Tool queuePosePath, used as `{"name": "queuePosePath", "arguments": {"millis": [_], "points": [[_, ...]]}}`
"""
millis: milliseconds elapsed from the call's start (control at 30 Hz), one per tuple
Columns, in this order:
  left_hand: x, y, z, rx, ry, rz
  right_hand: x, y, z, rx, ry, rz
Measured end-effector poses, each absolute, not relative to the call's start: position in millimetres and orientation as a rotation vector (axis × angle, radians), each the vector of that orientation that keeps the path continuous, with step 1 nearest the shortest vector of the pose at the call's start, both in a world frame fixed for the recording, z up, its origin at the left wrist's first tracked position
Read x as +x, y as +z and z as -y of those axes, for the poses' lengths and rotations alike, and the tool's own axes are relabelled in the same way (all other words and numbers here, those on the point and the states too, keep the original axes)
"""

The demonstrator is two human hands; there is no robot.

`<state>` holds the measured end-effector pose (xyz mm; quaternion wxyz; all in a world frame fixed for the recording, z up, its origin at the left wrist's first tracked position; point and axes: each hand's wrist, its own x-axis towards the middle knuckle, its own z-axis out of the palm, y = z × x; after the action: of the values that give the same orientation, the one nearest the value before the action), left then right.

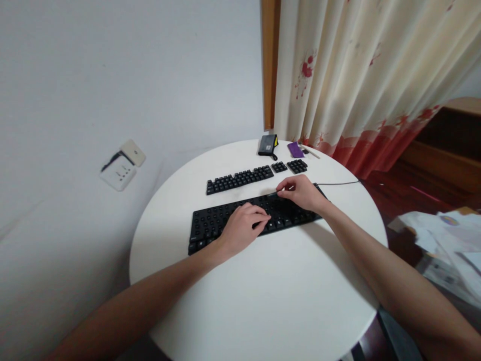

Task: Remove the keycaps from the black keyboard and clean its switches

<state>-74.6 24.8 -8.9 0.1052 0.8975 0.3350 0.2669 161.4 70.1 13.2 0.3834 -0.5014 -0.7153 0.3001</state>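
A black keyboard [210, 220] lies slanted across the white round table, most of its keycaps off and the round key mounts bare. Only its front row still carries caps. My left hand [244, 225] rests over the middle of the keyboard, fingers curled and thumb close to the index fingertip; whatever is between them is hidden. Above the keyboard's back edge is my right hand [300, 193], thumb and index finger pinched together. Anything in that pinch is too small to make out. Behind the keyboard, loose black keycaps [240, 179] stand grouped in rows.
At the table's [263, 301] back lie a dark grey pouch [267, 145] with a yellow edge, a purple packet [295, 150] and a thin stick [311, 152]. The keyboard cable [340, 183] runs off to the right. A wall is at left, a curtain [338, 75] behind.
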Motion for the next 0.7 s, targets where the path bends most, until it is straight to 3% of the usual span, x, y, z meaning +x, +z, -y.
{"name": "queuePosePath", "arguments": {"millis": [300, 700], "points": [[-75.4, -9.4, -25.8, 2.529, 0.832, -0.972, 164.8, 17.5, -66.9, -1.244, 0.961, 1.83], [-73.9, -8.8, -25.0, 2.458, 0.805, -1.04, 164.3, 11.2, -68.4, -1.232, 0.968, 1.912]]}}
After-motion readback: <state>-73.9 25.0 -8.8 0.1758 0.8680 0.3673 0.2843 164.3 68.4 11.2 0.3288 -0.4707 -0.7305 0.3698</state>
